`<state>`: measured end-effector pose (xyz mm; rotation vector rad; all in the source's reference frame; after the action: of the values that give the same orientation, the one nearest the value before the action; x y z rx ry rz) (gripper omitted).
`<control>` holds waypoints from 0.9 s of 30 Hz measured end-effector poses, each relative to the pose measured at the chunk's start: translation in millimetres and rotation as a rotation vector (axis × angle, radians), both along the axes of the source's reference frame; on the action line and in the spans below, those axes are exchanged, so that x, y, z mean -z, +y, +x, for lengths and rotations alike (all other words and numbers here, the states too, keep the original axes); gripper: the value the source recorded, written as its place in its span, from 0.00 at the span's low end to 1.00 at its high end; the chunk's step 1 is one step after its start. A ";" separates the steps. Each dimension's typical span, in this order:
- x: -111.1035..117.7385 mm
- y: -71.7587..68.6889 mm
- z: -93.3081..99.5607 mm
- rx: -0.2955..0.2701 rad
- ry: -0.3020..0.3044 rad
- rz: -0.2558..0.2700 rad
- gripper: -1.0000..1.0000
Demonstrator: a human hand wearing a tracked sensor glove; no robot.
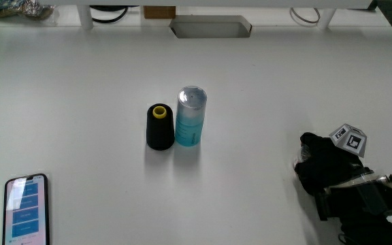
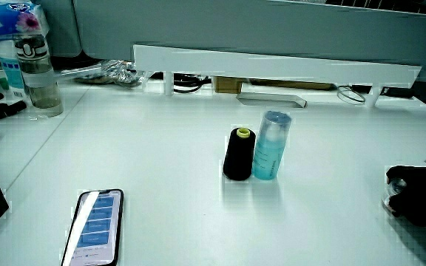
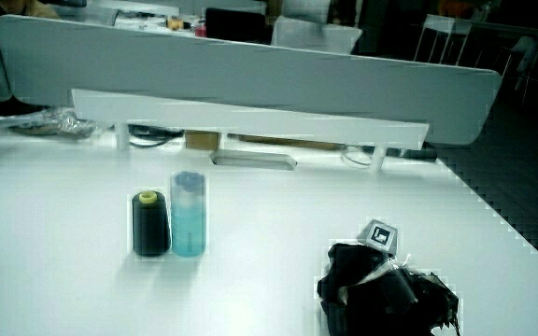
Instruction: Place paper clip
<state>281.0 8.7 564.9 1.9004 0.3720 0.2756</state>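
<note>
No paper clip shows in any view. The hand, in a black glove with a patterned cube on its back, rests low over the table near the person's edge, well away from the black thread spool and the blue bottle. It appears in both side views too, the hand and the hand bunched close to the tabletop. Anything under or inside the glove is hidden.
The spool and bottle stand upright, touching, mid-table. A phone lies screen up at the table's near edge. A clear water bottle stands near the low partition, where there is also a cable slot.
</note>
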 end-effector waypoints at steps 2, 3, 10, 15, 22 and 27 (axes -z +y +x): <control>-7.8 3.4 4.1 -0.017 0.003 -0.032 0.50; -4.9 4.9 4.3 -0.032 -0.014 -0.021 0.50; -7.5 6.7 4.8 -0.030 0.012 -0.028 0.46; -10.1 8.4 10.2 -0.049 -0.008 -0.039 0.25; -2.7 8.0 14.3 -0.046 -0.033 -0.011 0.00; 24.3 1.9 10.5 -0.043 -0.032 0.166 0.00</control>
<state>291.6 10.6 540.6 2.0499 0.3780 0.3752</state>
